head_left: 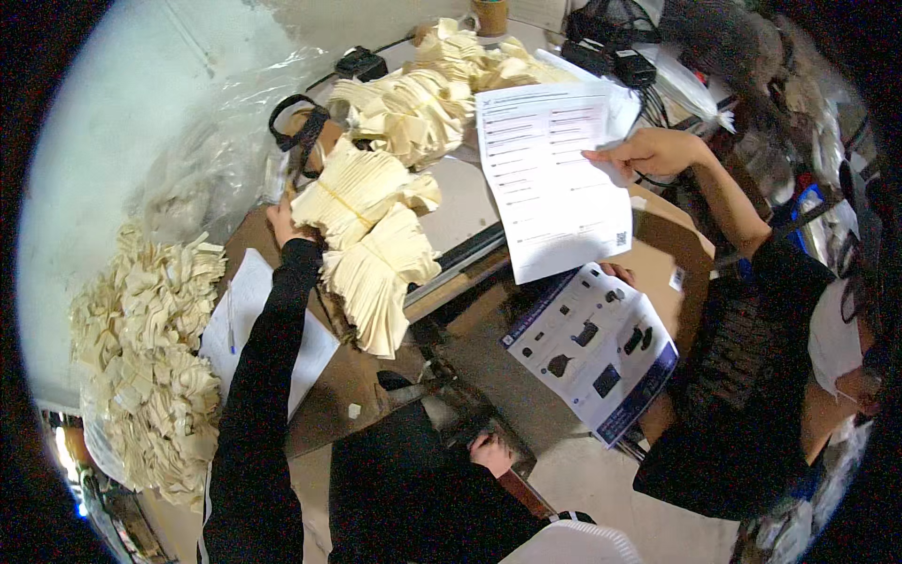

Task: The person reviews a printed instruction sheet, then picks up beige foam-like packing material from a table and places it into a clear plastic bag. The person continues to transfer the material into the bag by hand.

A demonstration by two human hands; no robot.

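My left hand (284, 224), in a black sleeve, lies against the left edge of a cream fabric bundle (343, 193) tied with a yellow band. Its fingers are partly visible and loosely stretched, not wrapped round the bundle. A second cream bundle (383, 273) fans out just below. Low over my dark-clothed lap is my right hand (491, 455), fingers curled in; whatever they may hold is hidden. Opposite me, a person's hand (648, 153) points at a printed white sheet (550, 179). That person's other hand (618, 274) is by a leaflet with product pictures (592, 352).
More cream bundles (413, 108) lie across the table. At left are a loose fabric heap (150, 367), clear plastic (202, 179), and a pen (231, 324) on paper (249, 291). A black strap (299, 127) stands behind my left hand; cables and black devices (629, 66) sit far right.
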